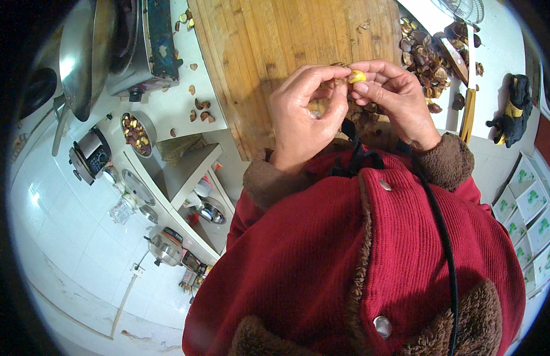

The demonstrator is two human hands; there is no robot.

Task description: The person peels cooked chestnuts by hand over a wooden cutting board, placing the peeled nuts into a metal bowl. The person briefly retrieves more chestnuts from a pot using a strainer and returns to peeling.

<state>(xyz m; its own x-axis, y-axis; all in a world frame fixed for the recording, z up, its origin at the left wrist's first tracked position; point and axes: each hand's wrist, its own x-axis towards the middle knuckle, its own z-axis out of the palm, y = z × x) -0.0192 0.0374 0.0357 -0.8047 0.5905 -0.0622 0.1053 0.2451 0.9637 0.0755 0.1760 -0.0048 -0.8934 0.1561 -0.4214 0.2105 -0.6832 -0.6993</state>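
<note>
Over the near part of a wooden chopping board point(275, 40), both my hands meet at a partly peeled chestnut point(357, 76) whose yellow flesh shows. My left hand point(308, 111) pinches brownish skin or shell at its left side between thumb and index finger. The fingertips of my right hand point(397, 98) hold the nut from the right. Brown shell pieces point(366, 118) lie below the hands, partly hidden by them. A larger heap of chestnut shells point(422, 53) lies to the right of the board, beside a knife with a wooden handle point(467, 113).
At the left stand a gas stove point(163, 53), a wok point(79, 53) and a metal bowl point(151, 127) of chestnuts, some peeled. Shell scraps point(203, 104) lie left of the board. Black-and-yellow gloves point(515, 111) rest at the far right, above stacked white-green boxes point(531, 200).
</note>
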